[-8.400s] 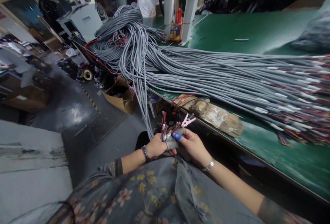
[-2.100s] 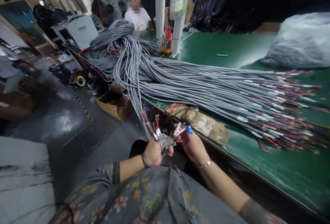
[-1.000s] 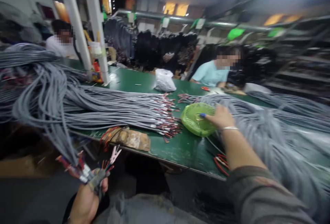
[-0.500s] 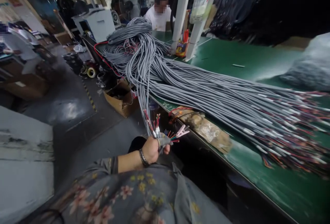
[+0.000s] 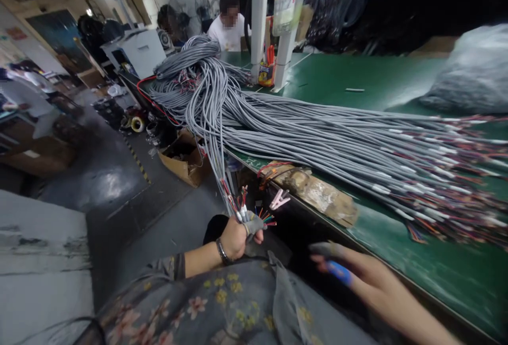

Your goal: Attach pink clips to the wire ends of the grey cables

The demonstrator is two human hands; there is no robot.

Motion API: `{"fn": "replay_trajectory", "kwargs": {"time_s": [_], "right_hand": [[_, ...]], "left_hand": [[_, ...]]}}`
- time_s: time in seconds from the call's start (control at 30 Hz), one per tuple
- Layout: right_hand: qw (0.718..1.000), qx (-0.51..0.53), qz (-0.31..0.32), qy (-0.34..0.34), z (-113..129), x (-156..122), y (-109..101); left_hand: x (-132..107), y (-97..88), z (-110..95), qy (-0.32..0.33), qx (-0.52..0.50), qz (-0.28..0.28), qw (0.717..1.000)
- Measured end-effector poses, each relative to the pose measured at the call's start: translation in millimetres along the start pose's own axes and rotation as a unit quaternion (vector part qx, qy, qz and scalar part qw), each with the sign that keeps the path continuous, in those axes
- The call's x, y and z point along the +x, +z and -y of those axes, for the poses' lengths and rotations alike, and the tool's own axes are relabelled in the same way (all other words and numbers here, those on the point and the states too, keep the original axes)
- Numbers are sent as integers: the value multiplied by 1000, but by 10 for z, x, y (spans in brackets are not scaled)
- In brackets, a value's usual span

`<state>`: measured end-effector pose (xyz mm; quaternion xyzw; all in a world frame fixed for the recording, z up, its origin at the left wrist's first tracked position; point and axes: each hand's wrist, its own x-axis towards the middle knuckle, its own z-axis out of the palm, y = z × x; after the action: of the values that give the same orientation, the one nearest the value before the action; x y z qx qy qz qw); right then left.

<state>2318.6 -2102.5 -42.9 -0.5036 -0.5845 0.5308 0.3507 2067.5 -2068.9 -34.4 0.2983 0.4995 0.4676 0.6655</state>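
My left hand (image 5: 235, 237), with a dark bracelet at the wrist, is closed round several grey cables (image 5: 219, 162) near their ends. White sleeves and red stripped wires stand up above the fist. Thin coloured wire ends (image 5: 266, 218) fan out on its right side, near the thumb, which has a grey cover. My right hand (image 5: 347, 266) is at the lower right, slightly blurred, fingers stretched toward the left hand, nothing visible in them. It has a grey fingertip cover and blue tape on a finger. Between the hands and the bench edge is a pale pink clip (image 5: 279, 199).
A thick bundle of grey cables (image 5: 301, 123) lies along the green bench (image 5: 397, 78), frayed ends at the right. Taped cardboard (image 5: 325, 197) sits on the bench edge. An open carton (image 5: 184, 162) stands on the floor. A person (image 5: 229, 25) sits across the bench.
My right hand has come into view at the lower right. The left hand keeps hold of the cables, nearly in place. The camera view has shifted a little.
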Motion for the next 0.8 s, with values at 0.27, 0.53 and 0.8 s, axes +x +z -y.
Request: {"fn": "replay_trajectory", "kwargs": {"time_s": [0.27,0.53,0.8], "right_hand": [[911,385,50,137,-103,884,767],[942,332,-40,10,35,1061,865],[979,88,-161,-88,4,1006,880]], "left_hand": [[15,-117,-27,10,12,-11,1000],[114,78,-129,-26,3,28,999],[177,103,-59,-26,0,38,999]]}}
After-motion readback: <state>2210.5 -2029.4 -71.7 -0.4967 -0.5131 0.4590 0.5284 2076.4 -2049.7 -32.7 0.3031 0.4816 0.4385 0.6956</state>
